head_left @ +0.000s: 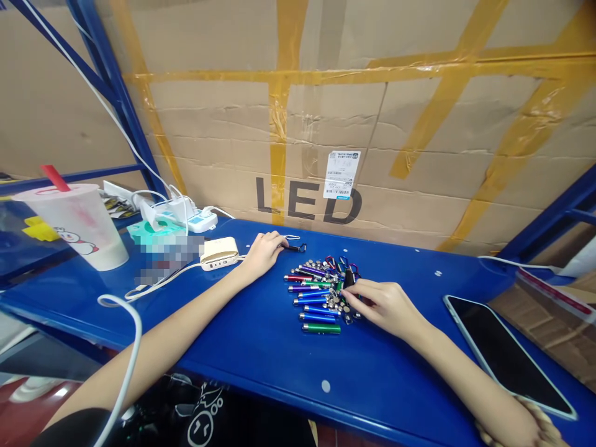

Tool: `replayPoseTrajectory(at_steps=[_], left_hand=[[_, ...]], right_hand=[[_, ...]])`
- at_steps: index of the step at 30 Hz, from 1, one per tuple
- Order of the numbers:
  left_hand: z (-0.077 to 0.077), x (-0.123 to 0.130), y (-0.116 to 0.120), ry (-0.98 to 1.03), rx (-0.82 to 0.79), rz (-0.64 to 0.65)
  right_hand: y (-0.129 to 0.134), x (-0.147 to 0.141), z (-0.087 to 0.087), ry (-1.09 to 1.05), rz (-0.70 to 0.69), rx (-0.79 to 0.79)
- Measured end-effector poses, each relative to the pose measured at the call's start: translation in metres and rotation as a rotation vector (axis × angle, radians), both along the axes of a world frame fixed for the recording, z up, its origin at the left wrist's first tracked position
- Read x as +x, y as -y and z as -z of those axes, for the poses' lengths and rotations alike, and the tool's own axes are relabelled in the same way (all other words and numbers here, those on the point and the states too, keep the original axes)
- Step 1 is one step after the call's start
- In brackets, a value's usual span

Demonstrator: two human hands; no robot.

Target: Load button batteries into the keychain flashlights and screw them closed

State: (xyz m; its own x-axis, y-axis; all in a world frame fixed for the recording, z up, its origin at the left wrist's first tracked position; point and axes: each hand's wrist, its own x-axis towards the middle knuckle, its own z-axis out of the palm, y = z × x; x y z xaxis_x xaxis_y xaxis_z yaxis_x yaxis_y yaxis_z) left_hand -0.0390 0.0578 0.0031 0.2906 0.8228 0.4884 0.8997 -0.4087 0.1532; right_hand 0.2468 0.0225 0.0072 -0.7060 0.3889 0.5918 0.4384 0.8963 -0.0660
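Note:
My left hand [264,256] rests on the blue table with its fingers curled, the tips at one end of a slim black piece [295,248] with a metal ring. Just behind that lies a silver carabiner clip [292,237]. My right hand [386,304] reaches into the right side of a pile, thumb and fingers close together; what they pinch is hidden. A black piece [349,277] shows right by its fingertips. Small metal tubes, including a green tube [321,328] and a blue tube [317,318], lie left of scattered silver button cells [335,299]. Coloured clips [343,262] sit behind them.
A phone [507,354] lies at the right. On the left are a drink cup [79,230] with a red straw, a cream charger [220,253] with cables, and a white power strip [202,220]. A large taped carton [223,136] stands along the back.

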Motion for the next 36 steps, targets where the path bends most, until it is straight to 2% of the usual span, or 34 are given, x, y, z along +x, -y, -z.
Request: replayPoseTrajectory(at_steps=[3, 6, 8, 10, 12, 17, 19, 23, 32, 36], left_hand=[[-0.006, 0.008, 0.005, 0.114, 0.058, 0.025], [-0.013, 0.019, 0.011, 0.399, 0.123, 0.118], [-0.017, 0.027, 0.017, 0.586, 0.12, 0.112], [-0.022, 0.036, 0.024, 0.782, 0.035, 0.13], [-0.026, 0.044, 0.032, 0.988, -0.138, 0.218], [-0.029, 0.057, 0.046, 1.316, -0.45, 0.3], [-0.029, 0.059, 0.048, 1.383, -0.536, 0.324], [-0.031, 0.062, 0.05, 1.459, -0.688, 0.323], [-0.028, 0.061, 0.048, 1.51, -0.834, 0.377], [-0.027, 0.061, 0.048, 1.573, -0.899, 0.363]], right_hand=[[0.002, 0.0, -0.001, 0.011, -0.004, -0.003], [0.003, -0.002, -0.001, 0.02, -0.01, 0.01], [0.004, -0.003, 0.0, 0.018, -0.01, 0.034], [0.005, -0.004, -0.001, -0.007, 0.015, 0.061], [0.006, -0.005, -0.002, -0.06, 0.089, 0.065], [0.01, -0.007, -0.005, -0.123, 0.319, -0.076], [0.011, -0.008, -0.004, -0.108, 0.339, -0.096], [0.012, -0.009, -0.001, -0.125, 0.296, -0.064], [0.008, -0.008, 0.002, -0.219, 0.282, -0.016], [0.009, -0.008, 0.001, -0.252, 0.312, -0.134]])
